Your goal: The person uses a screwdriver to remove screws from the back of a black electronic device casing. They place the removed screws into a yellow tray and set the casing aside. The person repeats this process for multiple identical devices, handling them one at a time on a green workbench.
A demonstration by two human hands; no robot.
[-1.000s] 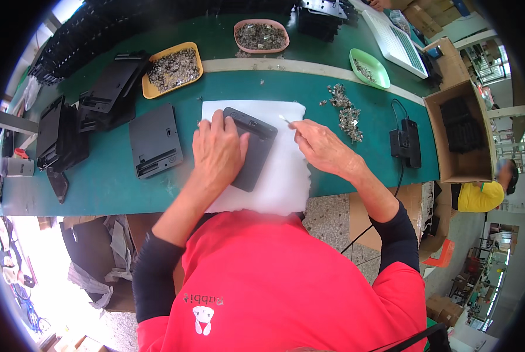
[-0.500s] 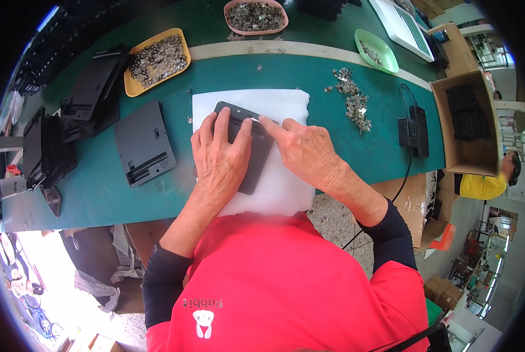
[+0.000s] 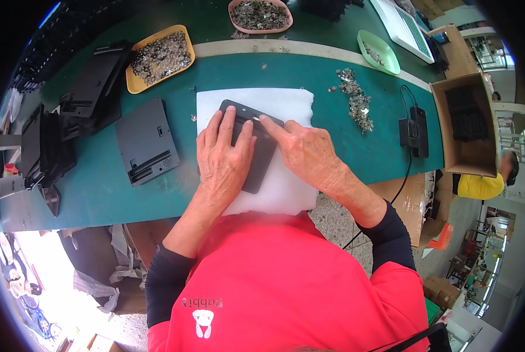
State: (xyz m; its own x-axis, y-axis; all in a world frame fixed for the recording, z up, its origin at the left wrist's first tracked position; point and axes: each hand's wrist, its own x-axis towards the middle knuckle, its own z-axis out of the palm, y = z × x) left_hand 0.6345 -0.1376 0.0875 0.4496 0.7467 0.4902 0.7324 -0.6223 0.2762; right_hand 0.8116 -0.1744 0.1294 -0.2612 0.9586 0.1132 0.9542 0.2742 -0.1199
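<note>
A dark grey plastic panel (image 3: 256,164) lies slanted on a white foam pad (image 3: 297,152) in front of me. My left hand (image 3: 224,155) rests flat on the panel, fingers stretched toward its far edge, covering its left part. From the right, my right hand (image 3: 309,149) reaches over the panel. Its index fingertip presses down near the panel's far edge, close to my left index finger. The other fingers are curled and mostly hidden, so what they hold is unclear. A small bright spot (image 3: 256,119) shows between the two index fingertips.
Another dark panel (image 3: 148,141) lies left of the pad, with stacked panels (image 3: 95,82) beyond. Small metal parts fill yellow (image 3: 133,82), pink (image 3: 233,23) and green (image 3: 394,64) trays; loose ones (image 3: 356,100) lie right. A black power adapter (image 3: 412,134) sits near an open carton (image 3: 464,158).
Both hands keep nearly the same pose on the panel. The whole view has shifted slightly, with the pad and panel appearing a little farther right.
</note>
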